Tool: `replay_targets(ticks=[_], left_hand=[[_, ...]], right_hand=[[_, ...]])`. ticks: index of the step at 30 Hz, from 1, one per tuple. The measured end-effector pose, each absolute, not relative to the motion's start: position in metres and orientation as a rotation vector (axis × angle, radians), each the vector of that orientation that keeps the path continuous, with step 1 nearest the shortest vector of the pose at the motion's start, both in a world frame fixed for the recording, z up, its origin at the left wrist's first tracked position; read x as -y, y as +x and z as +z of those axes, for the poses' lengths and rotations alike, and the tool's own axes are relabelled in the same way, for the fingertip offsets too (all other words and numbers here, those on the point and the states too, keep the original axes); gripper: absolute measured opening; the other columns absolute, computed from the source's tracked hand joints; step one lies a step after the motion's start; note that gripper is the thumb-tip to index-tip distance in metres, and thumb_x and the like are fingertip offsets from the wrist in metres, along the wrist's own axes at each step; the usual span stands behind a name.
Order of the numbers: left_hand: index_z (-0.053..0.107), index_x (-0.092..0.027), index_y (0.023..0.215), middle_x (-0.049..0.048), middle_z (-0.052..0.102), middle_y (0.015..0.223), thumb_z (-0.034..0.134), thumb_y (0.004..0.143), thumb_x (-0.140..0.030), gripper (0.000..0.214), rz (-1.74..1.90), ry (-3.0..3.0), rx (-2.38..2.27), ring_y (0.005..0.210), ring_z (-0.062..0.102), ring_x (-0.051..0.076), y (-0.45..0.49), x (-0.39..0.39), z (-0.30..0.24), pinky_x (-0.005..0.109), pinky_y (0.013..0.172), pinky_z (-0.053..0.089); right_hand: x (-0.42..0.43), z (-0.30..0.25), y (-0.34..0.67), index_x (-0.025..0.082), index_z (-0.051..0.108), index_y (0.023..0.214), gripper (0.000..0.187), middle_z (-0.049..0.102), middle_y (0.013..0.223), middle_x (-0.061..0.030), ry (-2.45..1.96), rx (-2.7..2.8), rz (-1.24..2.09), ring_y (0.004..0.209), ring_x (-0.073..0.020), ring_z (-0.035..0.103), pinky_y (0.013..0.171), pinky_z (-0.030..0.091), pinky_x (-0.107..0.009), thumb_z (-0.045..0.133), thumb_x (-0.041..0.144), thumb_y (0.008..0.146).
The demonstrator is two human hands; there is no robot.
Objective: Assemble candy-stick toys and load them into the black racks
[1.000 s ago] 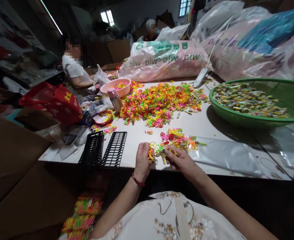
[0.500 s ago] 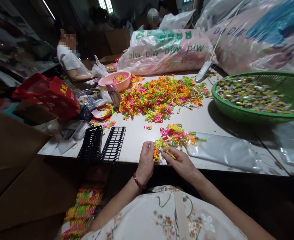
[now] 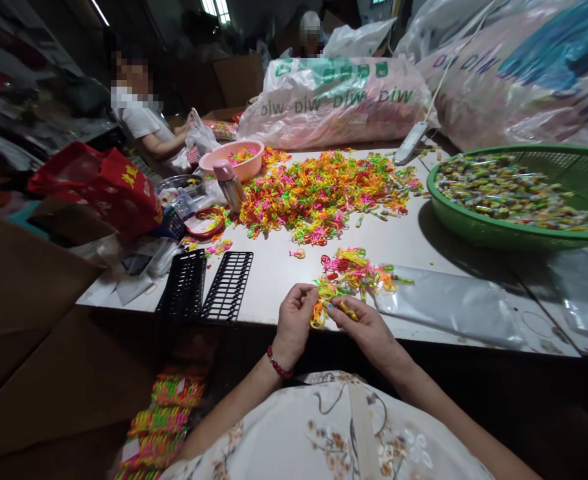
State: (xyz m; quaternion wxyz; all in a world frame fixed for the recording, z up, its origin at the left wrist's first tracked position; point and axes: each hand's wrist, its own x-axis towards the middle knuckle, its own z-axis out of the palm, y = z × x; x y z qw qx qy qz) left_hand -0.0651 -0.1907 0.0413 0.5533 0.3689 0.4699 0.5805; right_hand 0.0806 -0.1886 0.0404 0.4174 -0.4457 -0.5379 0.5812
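My left hand [image 3: 294, 320] is closed in a pinch on an orange plastic ring [image 3: 317, 315] at the table's near edge. My right hand [image 3: 364, 327] is closed too, pinching a small yellow stick piece [image 3: 347, 309] right beside the ring. Both hands meet just in front of a small heap of coloured plastic rings [image 3: 354, 272]. Farther back lies a big pile of neon rings [image 3: 324, 190]. Two black plastic grid racks [image 3: 209, 287] lie to the left of my hands.
A green basket [image 3: 504, 230] of wrapped small pieces stands at the right, with clear plastic bags [image 3: 449, 303] before it. A pink bowl [image 3: 231, 160], a bottle [image 3: 229, 187] and a red bag [image 3: 104, 187] sit at the left. Another person [image 3: 144, 120] sits behind. Large filled sacks [image 3: 334, 100] line the back.
My hands have drawn slightly toward me and to the right, still working the orange ring and the stick together. The view has tipped a little downward.
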Motion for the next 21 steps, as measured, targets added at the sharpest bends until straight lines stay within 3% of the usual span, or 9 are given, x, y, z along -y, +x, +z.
replay_targets(ticks=[3, 9, 16, 21], left_hand=[[0.053, -0.018, 0.098, -0.0042, 0.057, 0.072, 0.066, 0.081, -0.043, 0.032, 1.359, 0.751, -1.071, 0.052, 0.053, 0.006, -0.063, 0.191, 0.043, 0.019, 0.051, 0.044], [0.046, -0.021, 0.103, -0.005, 0.053, 0.075, 0.065, 0.081, -0.042, 0.035, 1.379, 0.725, -1.111, 0.045, 0.047, 0.005, -0.062, 0.193, 0.044, 0.017, 0.038, 0.038], [0.05, -0.021, 0.104, -0.0035, 0.051, 0.08, 0.062, 0.085, -0.035, 0.027, 1.503, 0.886, -1.251, 0.059, 0.049, 0.006, -0.063, 0.195, 0.042, 0.016, 0.053, 0.04], [0.051, -0.021, 0.103, -0.0035, 0.05, 0.079, 0.06, 0.086, -0.036, 0.024, 1.489, 0.929, -1.27, 0.056, 0.045, 0.006, -0.064, 0.197, 0.045, 0.018, 0.053, 0.039]], right_hand=[[0.189, 0.039, 0.079, 0.02, 0.067, 0.092, 0.025, 0.064, 0.09, -0.0023, -1.092, 1.399, 1.366, 0.084, -0.0165, 0.057, 0.078, 0.045, -0.029, 0.068, 0.042, 0.081], [0.191, 0.037, 0.077, 0.02, 0.067, 0.09, 0.024, 0.065, 0.088, -0.0028, -1.105, 1.476, 1.255, 0.084, -0.0179, 0.059, 0.078, 0.046, -0.029, 0.066, 0.042, 0.083], [0.195, 0.038, 0.075, 0.018, 0.066, 0.088, 0.026, 0.062, 0.082, -0.0021, -1.117, 1.42, 1.318, 0.076, -0.0157, 0.055, 0.071, 0.044, -0.027, 0.066, 0.044, 0.082], [0.197, 0.048, 0.074, 0.018, 0.065, 0.086, 0.032, 0.056, 0.071, 0.0009, -1.153, 1.305, 1.487, 0.062, -0.0116, 0.049, 0.057, 0.04, -0.025, 0.067, 0.049, 0.079]])
